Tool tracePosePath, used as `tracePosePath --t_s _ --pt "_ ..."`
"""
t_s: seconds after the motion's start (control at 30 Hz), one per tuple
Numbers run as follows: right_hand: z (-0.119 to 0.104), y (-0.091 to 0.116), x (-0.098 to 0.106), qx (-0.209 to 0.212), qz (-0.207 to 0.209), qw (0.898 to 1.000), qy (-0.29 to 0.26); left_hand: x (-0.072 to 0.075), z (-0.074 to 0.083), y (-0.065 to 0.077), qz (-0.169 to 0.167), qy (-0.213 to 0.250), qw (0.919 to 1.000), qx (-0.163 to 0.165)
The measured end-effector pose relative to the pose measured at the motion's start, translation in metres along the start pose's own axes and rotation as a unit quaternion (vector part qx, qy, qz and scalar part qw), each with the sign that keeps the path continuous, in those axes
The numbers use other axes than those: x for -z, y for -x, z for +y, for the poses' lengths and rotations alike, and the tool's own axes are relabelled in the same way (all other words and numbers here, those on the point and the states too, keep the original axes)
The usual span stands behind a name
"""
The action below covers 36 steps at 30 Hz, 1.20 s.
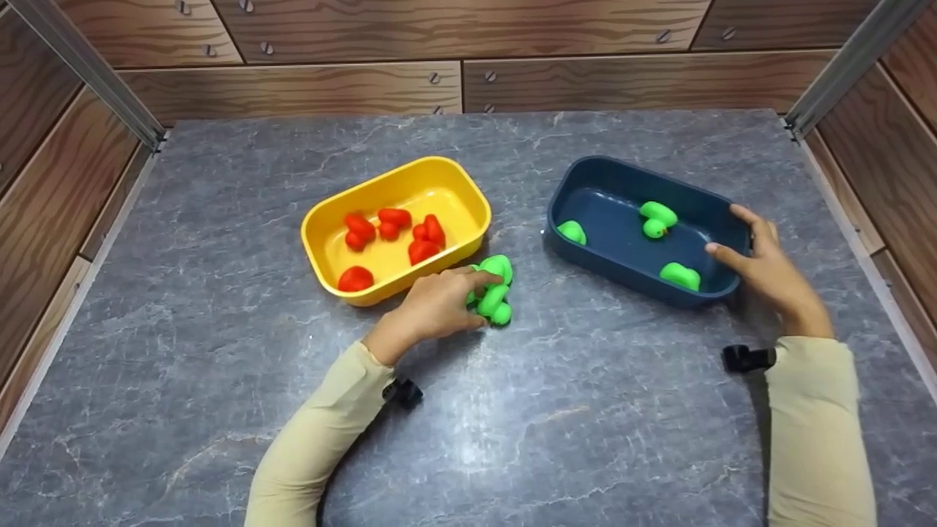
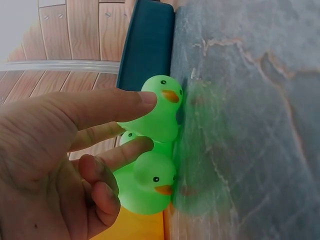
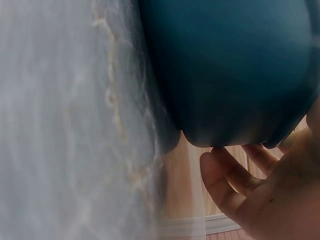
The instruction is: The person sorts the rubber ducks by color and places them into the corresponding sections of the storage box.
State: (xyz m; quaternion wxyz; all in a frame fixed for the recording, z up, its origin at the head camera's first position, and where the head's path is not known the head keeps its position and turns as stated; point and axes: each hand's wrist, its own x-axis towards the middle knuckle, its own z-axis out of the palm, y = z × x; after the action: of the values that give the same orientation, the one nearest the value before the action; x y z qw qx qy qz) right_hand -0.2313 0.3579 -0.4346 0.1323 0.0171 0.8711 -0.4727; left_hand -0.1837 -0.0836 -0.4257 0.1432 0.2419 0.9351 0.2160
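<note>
My left hand [image 1: 439, 304] is at a cluster of green rubber ducks on the tabletop, just right of the yellow bin [image 1: 315, 245]. In the left wrist view its thumb lies against one green rubber duck [image 2: 165, 117], with fingers behind that duck. Another duck [image 2: 150, 182] sits close beside it, bill toward the tabletop side. At the far right, my right hand [image 1: 779, 274] grips the end of the dark blue bin [image 1: 629, 274], thumb over the rim and fingers along the outside. The right wrist view shows fingertips against the bin's outer wall [image 3: 225, 75].
Several red rubber ducks [image 1: 355, 278] lie in the yellow bin. Inside the blue bin are three green ducks [image 1: 681, 277], spread apart. Wood-patterned panels [image 1: 293, 91] border the grey marbled tabletop [image 1: 512, 439] at the back and sides.
</note>
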Motion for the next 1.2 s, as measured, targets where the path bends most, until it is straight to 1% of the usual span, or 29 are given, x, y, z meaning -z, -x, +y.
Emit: tracePosePath --t_s 0.13,0.33,0.43,0.5,0.73,1.0,1.07,1.2 --pt "0.0 0.0 0.001 -0.004 -0.001 1.0 0.002 -0.001 0.0 -0.001 0.006 -0.006 1.0 -0.005" --pt "0.0 0.001 0.001 -0.003 -0.006 1.0 0.013 -0.001 -0.001 0.0 0.023 -0.023 0.9993 -0.019" --pt "0.0 0.001 0.0 -0.006 -0.008 1.0 0.011 -0.001 -0.001 0.0 0.024 -0.028 0.9991 -0.022" --pt "0.001 0.001 0.0 -0.006 -0.006 1.0 0.011 0.001 -0.002 0.001 0.024 -0.018 0.9993 -0.022" --pt "0.001 0.0 0.0 0.01 0.001 1.0 0.011 0.009 -0.001 0.006 0.03 0.038 0.9985 -0.025" --pt "0.002 -0.001 0.001 0.014 0.002 1.0 0.004 0.01 0.008 0.002 0.023 0.092 0.9942 -0.052" --pt "0.002 -0.001 0.001 0.015 0.001 1.0 0.003 0.01 0.009 0.002 0.028 0.101 0.9928 -0.059" --pt "0.001 0.0 0.002 0.016 0.002 1.0 0.007 0.009 0.007 0.003 0.052 0.116 0.9897 -0.067"
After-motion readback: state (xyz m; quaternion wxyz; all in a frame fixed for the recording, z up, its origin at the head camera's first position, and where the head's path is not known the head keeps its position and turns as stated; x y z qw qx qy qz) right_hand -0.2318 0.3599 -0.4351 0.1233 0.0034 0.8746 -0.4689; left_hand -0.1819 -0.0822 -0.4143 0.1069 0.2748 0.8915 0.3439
